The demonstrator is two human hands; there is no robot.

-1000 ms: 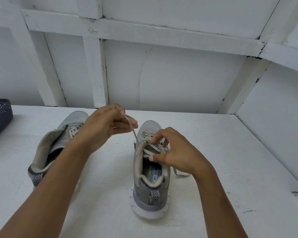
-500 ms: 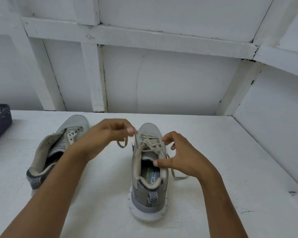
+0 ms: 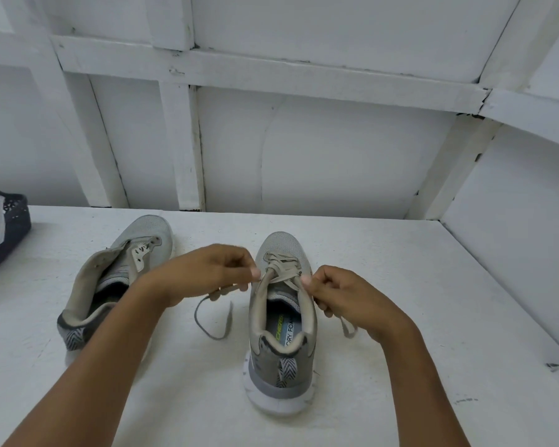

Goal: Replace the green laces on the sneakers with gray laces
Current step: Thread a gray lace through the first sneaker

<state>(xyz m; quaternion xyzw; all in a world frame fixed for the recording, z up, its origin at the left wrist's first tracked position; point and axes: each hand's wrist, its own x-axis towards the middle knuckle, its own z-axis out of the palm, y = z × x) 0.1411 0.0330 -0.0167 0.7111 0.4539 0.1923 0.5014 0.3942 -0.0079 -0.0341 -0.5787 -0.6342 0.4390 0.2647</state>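
Nearest, between the two forearms, one sneaker (image 3: 271, 375) stands heel toward the viewer on the white bench (image 3: 417, 301). Just past its collar the left hand (image 3: 204, 272) and right hand (image 3: 346, 295) meet over the tongue. The fingers (image 3: 255, 271) of each are curled to pinch one end of the gray lace (image 3: 283, 271), which crosses the eyelets just beyond the fingertips. Its loose tails hang to the bench below each hand. This shoe looks laced in gray nearly to the top, so I judge that only tightening and tying remain here. Further off, left of the left fingers, the second sneaker (image 3: 142, 243) lies with its tongue flopped open and no lace at all, so it has yet to be threaded. That makes two sneakers, one gray lace in view and no green lace anywhere. A dark bag-like thing (image 3: 8, 233) sits at the far left edge.
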